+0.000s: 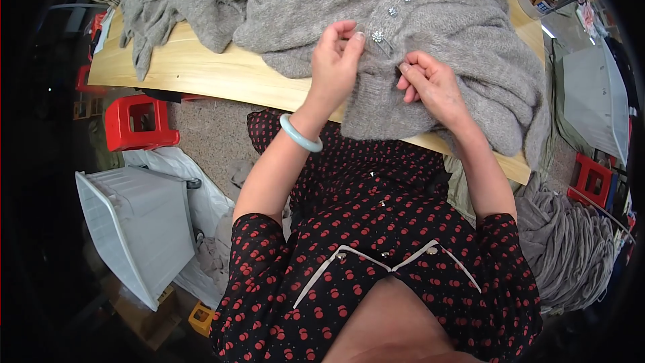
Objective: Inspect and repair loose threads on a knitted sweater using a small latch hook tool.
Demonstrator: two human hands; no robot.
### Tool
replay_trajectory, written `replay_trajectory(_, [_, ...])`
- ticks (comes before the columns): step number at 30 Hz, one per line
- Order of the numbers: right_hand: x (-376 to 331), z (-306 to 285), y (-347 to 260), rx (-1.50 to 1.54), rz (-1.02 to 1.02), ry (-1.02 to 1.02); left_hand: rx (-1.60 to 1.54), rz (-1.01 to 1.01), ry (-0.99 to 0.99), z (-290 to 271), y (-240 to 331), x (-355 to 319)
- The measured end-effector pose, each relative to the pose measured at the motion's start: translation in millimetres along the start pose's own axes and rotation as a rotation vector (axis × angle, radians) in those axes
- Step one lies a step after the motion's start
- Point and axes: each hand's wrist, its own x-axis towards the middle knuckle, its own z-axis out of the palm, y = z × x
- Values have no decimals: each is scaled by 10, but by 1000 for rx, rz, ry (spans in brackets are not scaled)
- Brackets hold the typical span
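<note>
In the head view, the grey knit garment lies in folds over the near edge of the wooden table, its shiny buttons just beyond your hands. Your left hand curls at the knit beside the nearest button, thumb close to forefinger, and your right hand bends its fingers toward the thumb over the cloth; whether either pinches anything, I can't tell.

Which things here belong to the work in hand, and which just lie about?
Work in hand:
grey garment, by the left hand and right hand
sparkly buttons on it
wooden table underneath

Apparently just lying about:
red stool, left
pale grey bin, left
grey heap, right
</note>
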Motion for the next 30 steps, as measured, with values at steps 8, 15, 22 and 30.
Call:
replay_trajectory(8, [0,9,-51,4,-32,34,962,772,10,95,-6,-154])
replay_trajectory(15, [-37,-29,-41,-98,-60,54,911,645,-40,168,58,-138])
replay_trajectory(22, [-111,-21,24,-101,-98,92,878,675,-17,199,12,-106])
replay_trajectory(30, [-198,5,83,-45,-61,81,822,667,59,145,-57,-77])
